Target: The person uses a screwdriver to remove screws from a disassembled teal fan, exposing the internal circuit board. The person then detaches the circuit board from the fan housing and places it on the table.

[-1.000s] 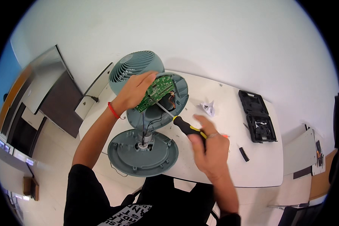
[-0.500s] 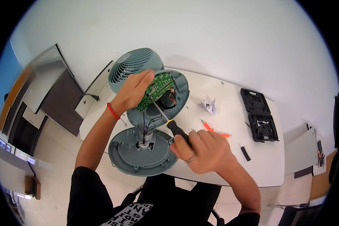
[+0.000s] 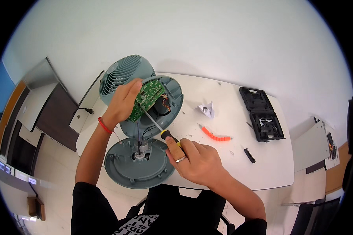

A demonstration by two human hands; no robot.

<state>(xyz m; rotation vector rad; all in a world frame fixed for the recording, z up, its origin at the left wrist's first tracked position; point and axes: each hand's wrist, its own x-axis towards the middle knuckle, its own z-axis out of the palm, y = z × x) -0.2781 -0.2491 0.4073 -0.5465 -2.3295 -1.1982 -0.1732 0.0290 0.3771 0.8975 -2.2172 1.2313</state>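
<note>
My right hand (image 3: 198, 160) is closed round the black and yellow handle of a screwdriver (image 3: 169, 136). Its metal shaft slants up to a green circuit board (image 3: 150, 95), with the tip at the board's lower edge. The board sits in the tilted round grey-green base shell (image 3: 175, 88) of a fan. My left hand (image 3: 123, 101) grips the shell and board along their left side, its fingertips partly hidden. Wires run from this shell down to a motor piece on the flat round base cover (image 3: 123, 172). Behind my left hand stands the slatted fan head (image 3: 131, 70).
An orange flexible bit extension (image 3: 215, 135) and crumpled white paper (image 3: 206, 109) lie on the white table (image 3: 231, 176). Farther right are a black bit holder strip (image 3: 249, 155) and an opened black tool case (image 3: 262, 113). A black power plug (image 3: 88, 111) lies at the left.
The whole view has shifted, so the table and fan appear farther left. My right hand has moved up the screwdriver handle toward its collar. My left hand keeps its hold.
</note>
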